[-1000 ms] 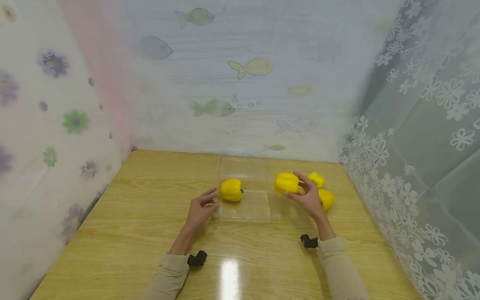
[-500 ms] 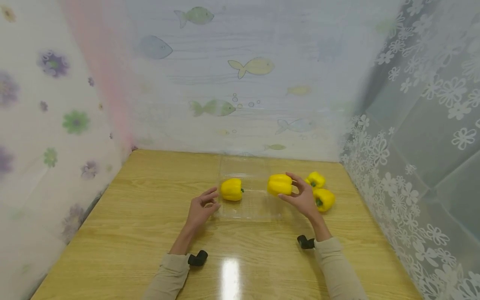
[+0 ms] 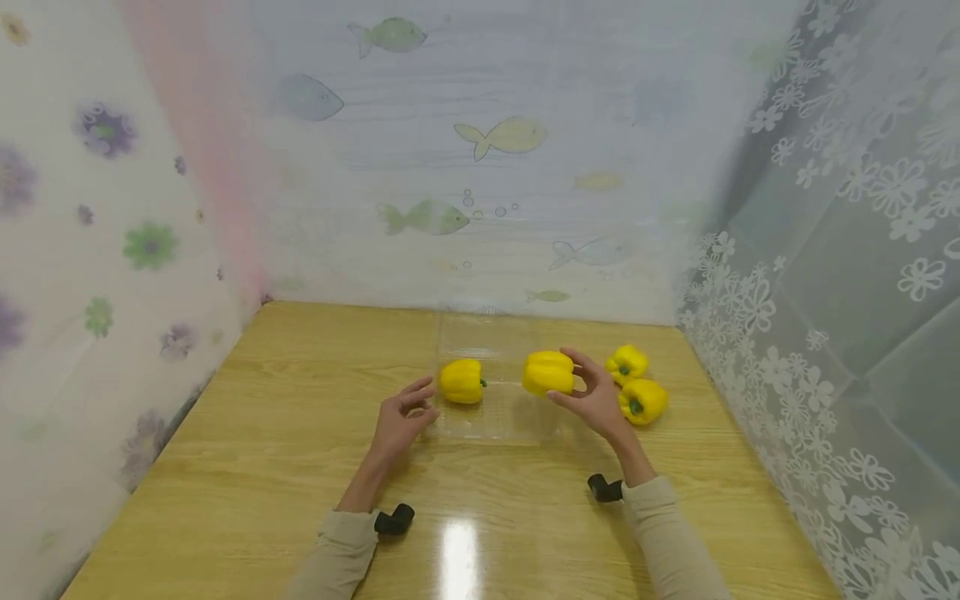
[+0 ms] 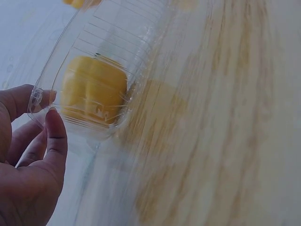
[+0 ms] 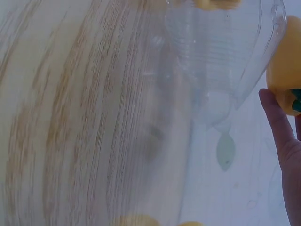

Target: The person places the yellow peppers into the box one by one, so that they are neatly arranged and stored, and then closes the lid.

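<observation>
A clear plastic container [image 3: 498, 427] stands on the table with its lid folded back towards the wall. Inside it, at the left end, a yellow bell pepper [image 3: 461, 382] lies on its side, stem to the right. My left hand [image 3: 400, 421] pinches the container's left edge between thumb and finger, as the left wrist view shows at the rim [image 4: 35, 99]. Over the container's right part, my right hand [image 3: 602, 407] holds another yellow bell pepper [image 3: 548, 372] between thumb and fingers. In the right wrist view, that pepper [image 5: 284, 61] shows its green stem towards the palm.
Two more yellow bell peppers [image 3: 627, 364] lie on the wooden table [image 3: 315, 358] to the right of the container, behind the right hand. A fish-patterned curtain [image 3: 480, 167] closes off the back, and flowered sheets hang at both sides.
My right hand has carried its pepper leftward, from the container's right side to above its right part. The left hand has stayed at the left edge, and the two loose peppers are now more exposed.
</observation>
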The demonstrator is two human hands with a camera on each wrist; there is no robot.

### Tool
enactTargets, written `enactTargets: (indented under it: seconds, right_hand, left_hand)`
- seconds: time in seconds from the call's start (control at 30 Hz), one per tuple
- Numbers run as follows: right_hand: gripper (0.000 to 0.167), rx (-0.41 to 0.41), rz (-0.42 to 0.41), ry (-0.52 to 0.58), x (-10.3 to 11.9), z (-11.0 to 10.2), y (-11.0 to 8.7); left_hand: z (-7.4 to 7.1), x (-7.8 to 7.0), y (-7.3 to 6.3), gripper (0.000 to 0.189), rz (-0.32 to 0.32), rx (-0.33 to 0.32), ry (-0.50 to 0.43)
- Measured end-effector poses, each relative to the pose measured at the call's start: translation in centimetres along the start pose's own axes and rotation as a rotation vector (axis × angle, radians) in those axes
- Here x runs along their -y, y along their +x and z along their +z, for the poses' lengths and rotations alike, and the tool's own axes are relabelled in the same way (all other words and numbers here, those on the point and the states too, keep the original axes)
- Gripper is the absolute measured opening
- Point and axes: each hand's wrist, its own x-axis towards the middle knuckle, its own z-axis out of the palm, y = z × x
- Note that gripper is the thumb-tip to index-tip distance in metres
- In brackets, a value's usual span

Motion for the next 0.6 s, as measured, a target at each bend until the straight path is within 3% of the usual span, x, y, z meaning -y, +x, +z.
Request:
enactTargets:
  seconds: [0.27, 0.6]
  right_hand:
    - [0.07, 0.035, -0.017, -0.001, 0.2, 0.8, 0.1]
    - [0.069, 0.049, -0.009, -0.017, -0.2, 1.9, 0.3]
  left_hand:
    - [0.0, 0.0, -0.1, 0.037, -0.002, -0.005, -0.004]
    - [0.1, -0.1, -0.1, 0.037, 0.044, 0.004, 0.008]
